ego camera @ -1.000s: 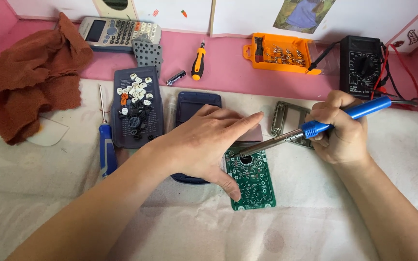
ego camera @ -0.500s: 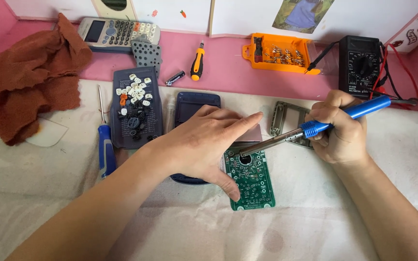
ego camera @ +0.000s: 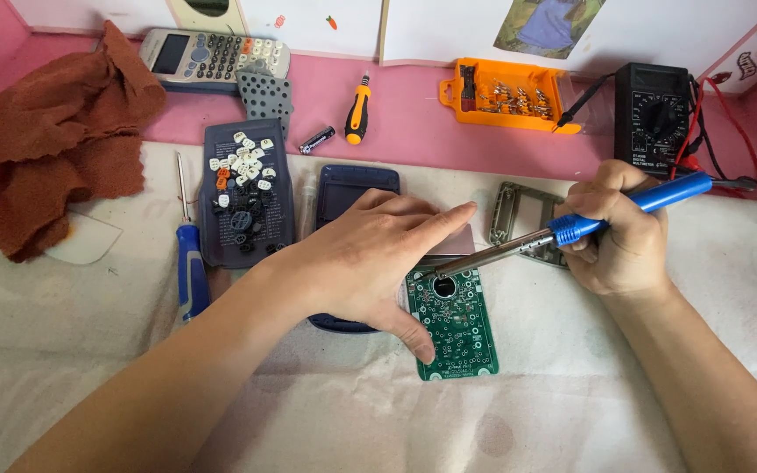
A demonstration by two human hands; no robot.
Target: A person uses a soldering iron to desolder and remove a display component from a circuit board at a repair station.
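The right hand point(ego camera: 617, 236), right of centre in the frame, is closed in a pen-like grip around the blue handle of a soldering iron point(ego camera: 562, 233). Held this way, the long metal shaft slants down and left so its tip lands at the top edge of the green circuit board point(ego camera: 454, 322), beside the round hole there; whether it touches a pad is too fine to tell. The wrist is bent inward and the forearm runs off toward the lower right corner.

The left hand point(ego camera: 368, 259) lies flat and spread in the middle of the frame, holding nothing. Its thumb presses the board's left edge and its index finger stretches along the top, apparently to pin the board steady under the tip. The palm covers a dark blue calculator shell point(ego camera: 354, 187). Its forearm comes in from the lower left.

Further out, a grey frame piece point(ego camera: 519, 215) lies just behind the iron. At upper left, loose keys sit gathered on a dark cover point(ego camera: 247, 193), seemingly so they stay together, with a blue screwdriver point(ego camera: 190, 263) beside it. Along the pink strip at top are 1 whole calculator point(ego camera: 212, 57), an orange bit case point(ego camera: 508, 95) and a black multimeter point(ego camera: 654, 114). A brown cloth point(ego camera: 45, 149) is bunched at far left.
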